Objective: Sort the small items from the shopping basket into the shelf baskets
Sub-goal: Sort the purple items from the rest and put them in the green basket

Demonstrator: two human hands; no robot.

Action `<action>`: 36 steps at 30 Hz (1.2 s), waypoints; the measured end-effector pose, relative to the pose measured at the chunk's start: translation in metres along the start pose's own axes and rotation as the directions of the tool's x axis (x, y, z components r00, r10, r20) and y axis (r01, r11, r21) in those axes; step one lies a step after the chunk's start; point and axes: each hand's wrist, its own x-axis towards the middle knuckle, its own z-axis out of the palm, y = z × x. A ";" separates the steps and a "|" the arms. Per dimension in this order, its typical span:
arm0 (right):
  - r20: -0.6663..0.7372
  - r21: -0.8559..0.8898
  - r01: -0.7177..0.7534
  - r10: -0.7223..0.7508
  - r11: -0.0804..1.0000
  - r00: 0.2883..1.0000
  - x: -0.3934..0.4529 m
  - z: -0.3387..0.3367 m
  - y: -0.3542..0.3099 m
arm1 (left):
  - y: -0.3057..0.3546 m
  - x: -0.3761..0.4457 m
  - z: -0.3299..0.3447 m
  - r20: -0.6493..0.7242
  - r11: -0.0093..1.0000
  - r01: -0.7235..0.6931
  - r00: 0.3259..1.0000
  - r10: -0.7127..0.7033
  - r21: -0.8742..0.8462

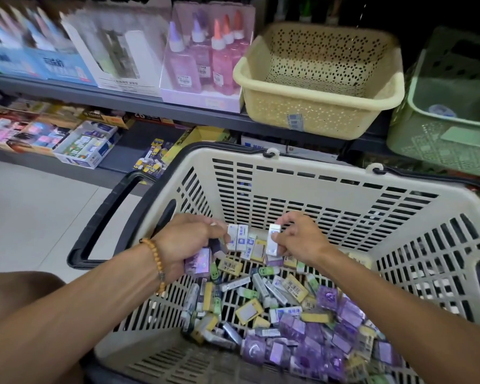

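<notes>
A cream shopping basket with black handles fills the lower view. Its bottom holds several small erasers in white, yellow, green and purple wrappers. My left hand, with a bead bracelet on the wrist, grips several erasers, among them a row of white ones and a purple one. My right hand pinches one white eraser upright, just right of that row. On the shelf above stand a beige perforated basket and a green basket.
Bottles of pink and purple glue stand in a display box left of the beige basket. Boxes of stationery sit on the lower shelf at the left. Pale floor tiles show left of the shopping basket.
</notes>
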 end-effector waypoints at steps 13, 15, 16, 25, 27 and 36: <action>0.086 -0.072 0.006 0.001 0.997 0.996 0.026 0.028 0.025 | -0.001 -0.006 0.004 0.024 0.997 -0.070 0.997 0.069 0.042; 0.056 -0.041 0.016 -0.014 0.999 0.998 0.028 0.029 0.027 | -0.001 -0.006 0.001 0.026 0.998 -0.054 0.998 0.053 0.036; 0.015 -0.024 0.022 -0.022 0.999 1.000 0.030 0.030 0.028 | -0.002 -0.006 0.000 0.025 0.999 -0.040 0.999 0.039 0.037; -0.064 0.061 0.058 -0.055 0.996 0.996 0.022 0.037 0.012 | -0.005 -0.006 0.004 0.001 0.997 0.006 1.000 -0.006 0.082; 0.021 0.159 0.074 -0.079 0.984 0.997 0.010 0.027 -0.003 | -0.003 -0.005 0.006 -0.011 0.997 0.012 1.000 -0.011 0.080; 0.280 0.412 -0.058 -0.066 0.909 0.958 -0.022 0.013 -0.026 | -0.003 -0.003 0.015 0.127 0.996 0.069 0.989 -0.075 0.050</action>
